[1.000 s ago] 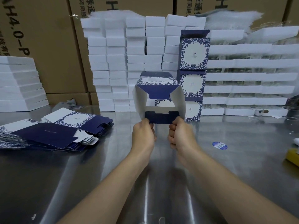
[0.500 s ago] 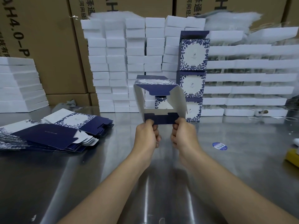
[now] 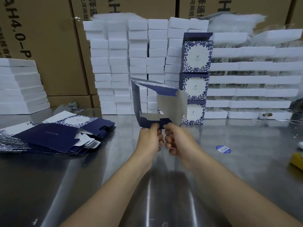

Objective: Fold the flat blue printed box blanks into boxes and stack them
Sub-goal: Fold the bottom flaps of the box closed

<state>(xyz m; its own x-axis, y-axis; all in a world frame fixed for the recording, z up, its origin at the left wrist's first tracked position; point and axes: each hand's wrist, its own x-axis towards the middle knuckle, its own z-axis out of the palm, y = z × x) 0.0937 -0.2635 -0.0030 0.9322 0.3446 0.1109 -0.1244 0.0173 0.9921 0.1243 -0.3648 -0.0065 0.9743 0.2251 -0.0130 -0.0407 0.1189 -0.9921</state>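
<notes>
Table (image 3: 68, 181): steel, running from the stack (image 3: 196, 63) toward the viewer. The bare sheet in front of the stack gives the widest free room, and the far edge behind it is walled off. Cartons (image 3: 54, 51): brown, printed, behind the stack across the full width. Foam blocks (image 3: 121, 63): a white wall just left of the stack. Foam trays (image 3: 255, 79): just right of it. Foam pile (image 3: 19, 89): lower, far left. Blanks (image 3: 49, 136): a flat, fanned heap left of the stack and nearer the viewer, well apart from it. Stack: three folded boxes, upright, printed faces toward the viewer. Box (image 3: 170, 104): half-formed, held in the air just front-left of the stack. It is a skewed upright tube with its open mouth toward the viewer, white inside showing and a blue flap lowest. Left hand (image 3: 150, 141), right hand (image 3: 178, 141): side by side under the box, fingers curled, each pinching that flap. Sticker (image 3: 223, 149): round, blue, flat on the table front-right of the stack.
</notes>
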